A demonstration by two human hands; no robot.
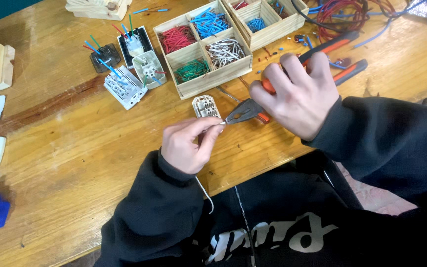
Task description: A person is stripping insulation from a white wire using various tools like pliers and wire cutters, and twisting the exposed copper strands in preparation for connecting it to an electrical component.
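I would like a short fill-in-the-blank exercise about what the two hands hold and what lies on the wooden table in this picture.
1. The right hand grips pliers with orange and ____ handles.
2. The left hand pinches a thin ____ wire at the plier tip.
3. In the nearest wooden tray, the compartment closest to the person's left hand holds ____ wire pieces.

Missing words: black; white; green

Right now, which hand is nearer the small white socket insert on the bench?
Left. The left hand sits just below the socket insert, pinching a white wire. The right hand is farther off to its right, gripping pliers.
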